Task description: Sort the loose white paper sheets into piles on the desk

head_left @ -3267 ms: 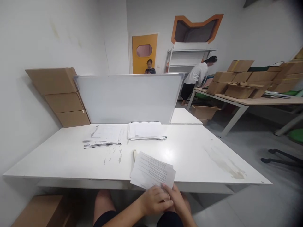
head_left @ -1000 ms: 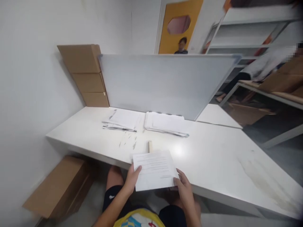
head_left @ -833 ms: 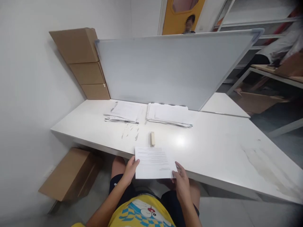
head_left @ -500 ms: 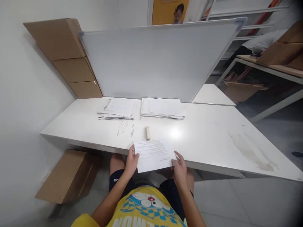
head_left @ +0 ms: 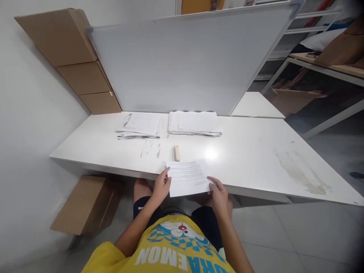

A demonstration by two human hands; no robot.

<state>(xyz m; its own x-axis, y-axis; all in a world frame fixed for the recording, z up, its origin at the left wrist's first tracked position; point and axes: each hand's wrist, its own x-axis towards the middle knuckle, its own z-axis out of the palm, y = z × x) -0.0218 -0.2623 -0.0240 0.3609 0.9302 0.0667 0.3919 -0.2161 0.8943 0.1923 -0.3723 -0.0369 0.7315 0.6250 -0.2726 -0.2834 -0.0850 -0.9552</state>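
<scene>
I see both forearms reaching forward: my left hand [head_left: 161, 186] pinches the printed sheet [head_left: 187, 177] at its left edge, my right hand [head_left: 219, 191] grips its near right corner. The sheet overhangs the white table [head_left: 250, 159]'s near edge, long axis pointing away towards the stapler [head_left: 177, 152].

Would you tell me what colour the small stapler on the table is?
The stapler is cream or off-white, seen in the head view just beyond the sheet.
</scene>
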